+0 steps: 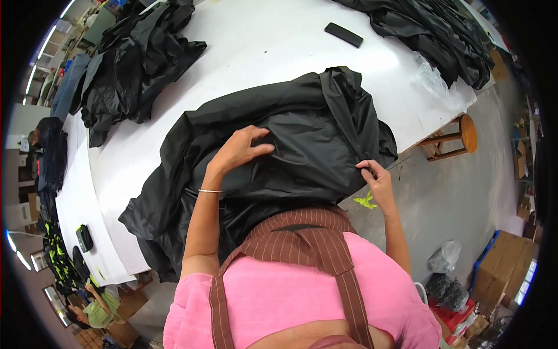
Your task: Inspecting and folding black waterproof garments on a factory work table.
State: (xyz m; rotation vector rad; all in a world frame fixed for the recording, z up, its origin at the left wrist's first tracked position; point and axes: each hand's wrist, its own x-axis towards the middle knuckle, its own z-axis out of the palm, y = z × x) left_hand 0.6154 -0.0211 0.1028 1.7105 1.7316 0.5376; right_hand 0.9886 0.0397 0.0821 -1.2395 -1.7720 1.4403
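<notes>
Black garment point(279, 145): one piece of thin, glossy black fabric, crumpled and loosely spread, occupying the centre of the frame. It lies on the white table, its lower portion hanging over the near table edge toward the lower left. Surface is heavily creased, with a bunched fold rising at the upper right of the piece. A curved seam or pocket line shows near its middle. The right edge sits at the table's edge, right of centre.
</notes>
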